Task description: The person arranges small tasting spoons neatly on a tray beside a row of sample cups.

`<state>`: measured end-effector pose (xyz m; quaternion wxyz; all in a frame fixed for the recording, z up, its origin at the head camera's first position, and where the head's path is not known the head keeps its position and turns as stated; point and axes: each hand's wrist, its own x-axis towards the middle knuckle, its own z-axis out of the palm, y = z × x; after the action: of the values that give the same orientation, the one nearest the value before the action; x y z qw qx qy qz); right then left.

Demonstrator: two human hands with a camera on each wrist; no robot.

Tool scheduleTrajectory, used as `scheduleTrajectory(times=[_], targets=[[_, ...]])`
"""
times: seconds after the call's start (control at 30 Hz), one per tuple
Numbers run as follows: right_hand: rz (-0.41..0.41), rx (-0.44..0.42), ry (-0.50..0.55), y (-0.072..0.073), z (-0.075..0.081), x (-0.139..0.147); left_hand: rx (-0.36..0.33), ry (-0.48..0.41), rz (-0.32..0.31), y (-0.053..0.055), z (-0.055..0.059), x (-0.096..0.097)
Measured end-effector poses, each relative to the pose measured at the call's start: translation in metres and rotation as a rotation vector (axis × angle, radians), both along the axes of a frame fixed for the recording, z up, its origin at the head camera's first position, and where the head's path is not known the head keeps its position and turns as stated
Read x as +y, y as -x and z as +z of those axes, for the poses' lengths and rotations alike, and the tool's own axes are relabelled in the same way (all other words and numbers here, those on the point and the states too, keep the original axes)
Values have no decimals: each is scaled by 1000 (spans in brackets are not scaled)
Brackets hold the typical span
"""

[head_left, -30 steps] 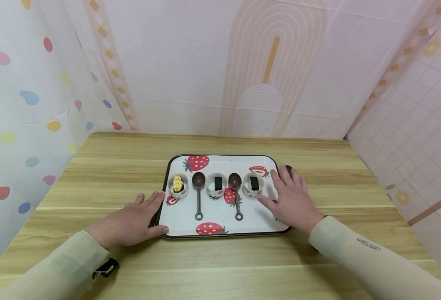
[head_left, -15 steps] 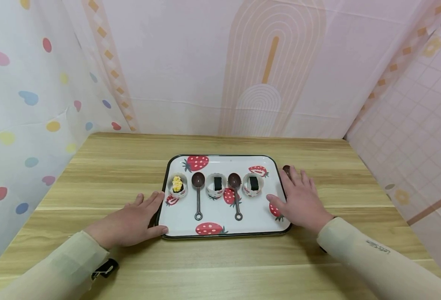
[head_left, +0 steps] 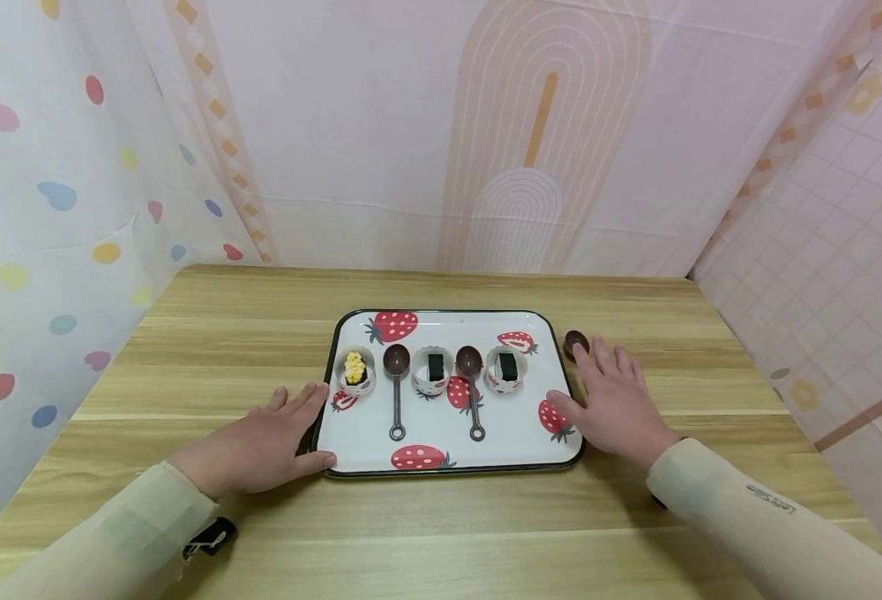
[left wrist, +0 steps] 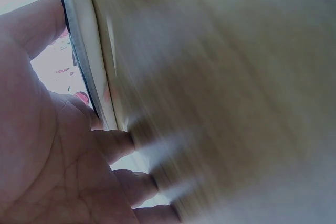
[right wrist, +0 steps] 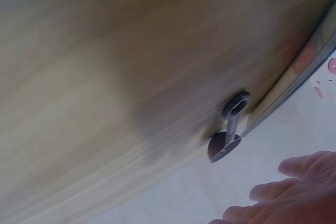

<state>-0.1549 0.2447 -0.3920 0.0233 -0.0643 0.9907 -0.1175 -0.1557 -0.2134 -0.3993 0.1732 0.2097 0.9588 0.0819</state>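
A white tray [head_left: 512, 437] with a black rim and strawberry prints lies on the wooden table. My left hand [head_left: 261, 450] rests at its left side, thumb over the rim; in the left wrist view the tray's wall [left wrist: 89, 40] runs past the fingers. On the right, my right hand [head_left: 621, 408] is spread, its thumb over the tray's right edge. By its fingertips, outside the tray, lies a dark brown measuring spoon [head_left: 576, 340]. The right wrist view shows this spoon's ring handle [right wrist: 236, 104] beside the tray, apart from the fingers.
Across the tray stand three paper cups: one holds a yellow-topped sushi piece [head_left: 355, 367], the others hold seaweed-wrapped sushi [head_left: 436, 367] and another seaweed-wrapped piece [head_left: 508, 367]. Between them lie a measuring spoon [head_left: 397, 362] and a second one [head_left: 469, 362]. Patterned curtains [head_left: 366, 125] surround the table.
My right hand has moved rightward from over the tray to its right edge, uncovering more of the measuring spoon outside it. The left hand, tray and its contents have stayed in place.
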Motion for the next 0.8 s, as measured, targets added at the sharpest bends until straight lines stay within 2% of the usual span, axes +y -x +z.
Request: scheduleTrajectory(times=[0.43,0.8], targets=[[-9,-1,-16,-1,-2,13,-7,-3,7,0,-1,1],[11,21,-69,-1,-2,20,-2,-2,2,0,-2,1]])
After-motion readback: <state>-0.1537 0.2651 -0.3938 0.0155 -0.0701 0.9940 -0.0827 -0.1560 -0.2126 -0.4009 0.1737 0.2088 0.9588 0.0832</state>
